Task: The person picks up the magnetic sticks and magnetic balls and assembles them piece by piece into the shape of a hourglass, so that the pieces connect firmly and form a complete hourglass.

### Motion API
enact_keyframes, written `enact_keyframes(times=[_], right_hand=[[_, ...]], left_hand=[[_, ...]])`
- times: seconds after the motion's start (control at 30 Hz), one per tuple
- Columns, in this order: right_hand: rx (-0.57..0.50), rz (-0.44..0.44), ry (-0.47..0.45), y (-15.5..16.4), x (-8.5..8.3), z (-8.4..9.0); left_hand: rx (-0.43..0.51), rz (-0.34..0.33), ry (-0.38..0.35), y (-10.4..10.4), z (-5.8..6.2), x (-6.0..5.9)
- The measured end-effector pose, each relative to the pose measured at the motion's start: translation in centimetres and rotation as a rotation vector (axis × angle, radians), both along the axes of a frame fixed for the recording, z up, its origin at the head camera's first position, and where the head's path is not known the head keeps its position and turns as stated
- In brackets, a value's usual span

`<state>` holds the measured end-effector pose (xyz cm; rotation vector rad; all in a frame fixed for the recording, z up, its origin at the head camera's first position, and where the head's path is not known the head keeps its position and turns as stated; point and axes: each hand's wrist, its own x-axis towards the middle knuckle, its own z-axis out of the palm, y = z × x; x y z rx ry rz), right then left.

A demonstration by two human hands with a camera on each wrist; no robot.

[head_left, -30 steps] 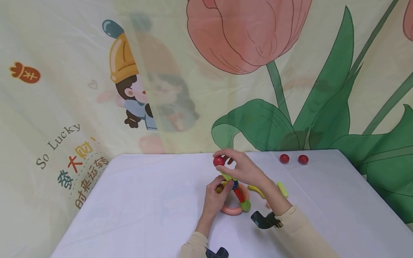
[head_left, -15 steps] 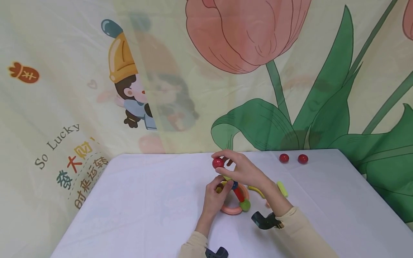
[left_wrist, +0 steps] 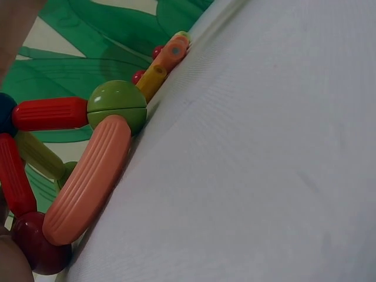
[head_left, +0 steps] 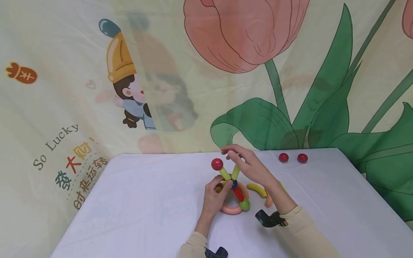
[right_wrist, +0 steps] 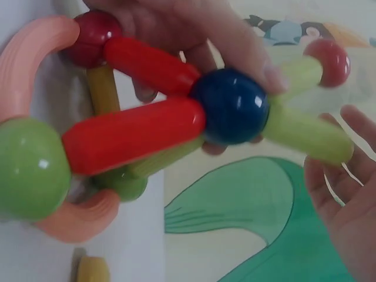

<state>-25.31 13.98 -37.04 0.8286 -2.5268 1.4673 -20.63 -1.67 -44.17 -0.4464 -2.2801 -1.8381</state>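
White-clothed table (tulip curtain behind), left hand pinching blue ball, right hand spread.

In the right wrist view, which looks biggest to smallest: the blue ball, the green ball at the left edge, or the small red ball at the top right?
1. Green ball, though it looks nearest the camera.
2. Blue ball, close behind.
3. Red ball, clearly smallest, but farther off.

Toy: pink ring base on table, red rods to blue ball, two yellow-green rods up, one capped with red ball.
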Motion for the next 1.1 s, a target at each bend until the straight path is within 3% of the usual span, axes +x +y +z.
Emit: enact_keyframes(times=[0.2,0.53,0.7,0.93,1.1], right_hand=[[-0.044,-0.039,-0.041,1.2,-0.6,-1.1],[-0.013,-0.139,-0.038,3.1,-1.4,-2.2],[0.025,-0.236,-0.043,4.5,-2.2,-3.0],[0.063,-0.344,-0.081,7.1,-3.1,-4.5],[0.104,-0.404,-0.061,9.4,-3.8,-5.6]], left_hand=[[-0.009,0.007,-0.005,0.0,-0.2,0.0],[-0.011,0.016,-0.039,0.0,0.1,0.2],[-0.012,0.045,-0.005,0.2,-0.1,0.1],[-0.002,0.137,0.081,0.3,-0.4,0.0],[0.007,0.135,0.077,0.3,-0.5,-0.1]])
